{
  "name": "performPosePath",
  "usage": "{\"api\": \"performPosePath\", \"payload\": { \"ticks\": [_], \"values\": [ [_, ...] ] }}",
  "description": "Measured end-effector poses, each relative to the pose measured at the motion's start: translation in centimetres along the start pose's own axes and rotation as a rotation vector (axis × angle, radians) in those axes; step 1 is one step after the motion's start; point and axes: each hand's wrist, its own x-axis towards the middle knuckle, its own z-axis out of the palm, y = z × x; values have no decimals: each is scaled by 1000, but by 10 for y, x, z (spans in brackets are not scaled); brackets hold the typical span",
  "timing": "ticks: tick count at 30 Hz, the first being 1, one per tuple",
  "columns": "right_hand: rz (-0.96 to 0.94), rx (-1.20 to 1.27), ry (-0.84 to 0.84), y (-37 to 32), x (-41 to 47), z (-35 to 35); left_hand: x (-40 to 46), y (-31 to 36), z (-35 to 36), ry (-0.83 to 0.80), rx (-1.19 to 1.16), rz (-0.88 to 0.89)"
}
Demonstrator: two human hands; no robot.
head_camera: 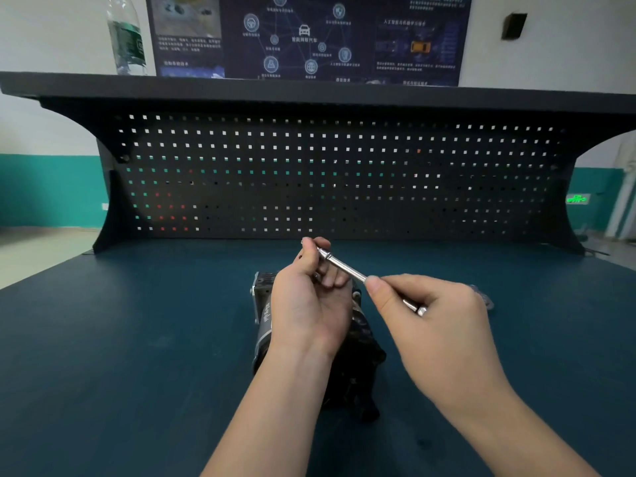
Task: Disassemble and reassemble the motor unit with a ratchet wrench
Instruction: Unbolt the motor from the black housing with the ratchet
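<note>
Both hands raised above blue worktop (137, 339), forearms reaching in from bottom edge. Left hand (309, 301) palm toward camera, fingers curled, pinching far end of slim metal wrench (344, 268). Right hand (433, 321) back up, thumb and fingers clamped on near end of wrench. Tool slants from upper left to lower right between hands. Black motor unit (265, 304) on worktop below, mostly hidden behind left wrist. Pegboard (344, 173) behind.
</note>
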Motion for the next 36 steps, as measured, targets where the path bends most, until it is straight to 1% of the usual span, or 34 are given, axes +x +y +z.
{"api": "performPosePath", "payload": {
  "ticks": [3, 4, 7, 9, 11, 13, 14, 15, 17, 19, 23, 28, 32, 36],
  "values": [
    [105, 83, -32, -2, 5, -4, 1, 1, 0, 13, -8, 28],
    [100, 66, -31, -2, 5, -3, 2, 0, 0, 24, -10, 26],
    [-20, -80, -33, -5, -1, 3, 3, -4, -3, 65, -31, -12],
    [27, -24, -47, -6, -4, 0, 9, 9, -7, 114, -97, 3],
    [74, 63, -34, -7, -7, -10, 21, 35, -15, 169, -201, 89],
    [8, 61, 6, -8, -9, -17, 26, 50, -18, 180, -196, 112],
    [-34, 39, 7, -7, -8, -17, 25, 48, -16, 166, -159, 65],
    [-65, 11, 0, -6, -7, -15, 23, 39, -14, 143, -141, -17],
    [-88, -28, -30, 0, -3, -10, 18, 20, -9, 76, -194, -200],
    [-111, -70, -36, 9, 2, -6, 13, 12, -7, 0, -194, -286],
    [-126, -90, 13, 28, 2, -4, 11, 15, -8, -80, -98, -310],
    [-139, -44, 9, 30, -2, 3, 10, 13, -8, -163, -55, -325],
    [-171, -47, 31, 31, -3, 3, 10, 10, -9, -180, -34, -312],
    [-211, -90, 45, 33, -5, 4, 10, 6, -10, -203, 48, -266]
  ]
}}
